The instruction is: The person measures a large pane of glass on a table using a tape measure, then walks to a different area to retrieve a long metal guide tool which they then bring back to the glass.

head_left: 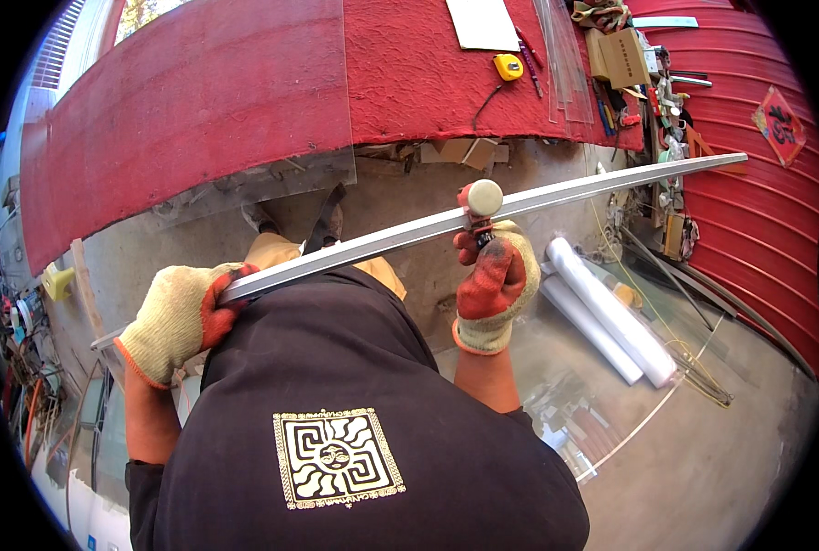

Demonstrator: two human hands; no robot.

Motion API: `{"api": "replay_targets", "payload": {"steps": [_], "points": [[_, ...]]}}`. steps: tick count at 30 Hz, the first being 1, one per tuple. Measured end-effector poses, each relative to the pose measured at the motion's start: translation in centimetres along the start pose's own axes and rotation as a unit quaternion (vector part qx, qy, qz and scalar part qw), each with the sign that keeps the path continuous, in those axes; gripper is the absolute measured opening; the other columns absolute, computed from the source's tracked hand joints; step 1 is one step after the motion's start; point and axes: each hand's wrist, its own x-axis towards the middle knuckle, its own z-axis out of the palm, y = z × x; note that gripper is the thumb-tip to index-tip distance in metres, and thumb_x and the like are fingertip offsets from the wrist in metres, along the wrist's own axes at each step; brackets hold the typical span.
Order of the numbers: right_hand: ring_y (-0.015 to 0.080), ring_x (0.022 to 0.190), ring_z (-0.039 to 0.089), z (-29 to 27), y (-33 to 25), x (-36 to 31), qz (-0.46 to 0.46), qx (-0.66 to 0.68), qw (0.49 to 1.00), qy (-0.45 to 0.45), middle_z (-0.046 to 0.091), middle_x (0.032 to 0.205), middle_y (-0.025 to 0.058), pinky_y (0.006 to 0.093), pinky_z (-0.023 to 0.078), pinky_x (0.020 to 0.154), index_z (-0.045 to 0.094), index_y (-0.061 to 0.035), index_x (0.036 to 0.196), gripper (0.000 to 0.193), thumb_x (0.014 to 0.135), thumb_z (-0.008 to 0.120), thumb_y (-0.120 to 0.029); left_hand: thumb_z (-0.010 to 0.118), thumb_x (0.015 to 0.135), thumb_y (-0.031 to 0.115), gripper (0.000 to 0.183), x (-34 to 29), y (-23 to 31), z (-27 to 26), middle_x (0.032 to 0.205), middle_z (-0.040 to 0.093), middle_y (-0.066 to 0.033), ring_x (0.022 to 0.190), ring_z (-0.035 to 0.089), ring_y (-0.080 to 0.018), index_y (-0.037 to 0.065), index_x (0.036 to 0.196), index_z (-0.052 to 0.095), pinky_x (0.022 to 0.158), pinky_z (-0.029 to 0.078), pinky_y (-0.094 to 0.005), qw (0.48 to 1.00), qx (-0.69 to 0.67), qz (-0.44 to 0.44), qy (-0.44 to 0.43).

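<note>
A long, straight silver-grey metal bar [363, 244] runs slantwise across in front of my body, its far end up at the right. My left hand [184, 315], in a cream knit glove with red coated fingers, is closed around the bar near its left end. In a matching glove, my right hand [498, 285] is closed on the dark handle of what looks like a mallet [485, 196], with a round cream face and red body. The mallet's head is over the bar; whether it touches cannot be told.
A red-covered table [409, 92] lies ahead, with a clear sheet [198, 101] overhanging its edge. On it are a yellow tape measure [508, 66], a white sheet [483, 23] and a cardboard box [622, 57]. White rolls [611, 312] lie on the floor at right.
</note>
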Motion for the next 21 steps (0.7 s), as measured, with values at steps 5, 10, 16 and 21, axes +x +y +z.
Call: {"api": "replay_targets", "payload": {"steps": [5,10,16,21], "points": [[0.0141,0.084,0.07,-0.08,-0.02,0.26,-0.003,-0.031,1.0,-0.003,0.073,0.102,0.0092,0.0271,0.057,0.074,0.071,0.0003,0.101,0.03,0.113,0.054,-0.021,0.074,0.087,0.021,0.039,-0.07,-0.01,-0.01,0.098,0.075,-0.0201,0.088,0.075,-0.039,0.012,0.125,0.076,0.079,0.06,-0.0408,1.0,-0.007,0.001,0.001],[0.0132,0.081,0.068,0.0,0.14,0.52,-0.002,-0.039,0.999,0.007,0.072,0.099,0.0079,0.0266,0.056,0.073,0.07,0.0006,0.1,0.031,0.113,0.054,-0.023,0.073,0.089,0.023,0.038,-0.05,0.41,-0.28,0.099,0.075,-0.0203,0.09,0.074,-0.0402,0.014,0.126,0.076,0.079,0.059,-0.0412,1.0,-0.004,-0.003,0.001],[0.0106,0.079,0.067,-0.04,-0.06,0.71,0.029,-0.093,0.995,-0.002,0.077,0.119,0.0144,0.0237,0.051,0.065,0.069,-0.0012,0.116,0.056,0.11,0.054,-0.055,0.072,0.088,0.023,0.042,0.1,0.16,-0.2,0.097,0.074,-0.0203,0.088,0.074,-0.0406,0.014,0.13,0.074,0.077,0.059,-0.0421,1.0,0.007,0.011,-0.002],[0.0109,0.078,0.066,-0.01,0.35,0.82,0.029,-0.085,0.996,0.001,0.076,0.119,0.0152,0.024,0.05,0.065,0.07,-0.0015,0.112,0.055,0.11,0.054,-0.054,0.072,0.088,0.022,0.043,0.1,0.24,-0.27,0.096,0.074,-0.0204,0.087,0.074,-0.0407,0.015,0.131,0.074,0.077,0.059,-0.0425,1.0,-0.002,0.011,0.003]]}}
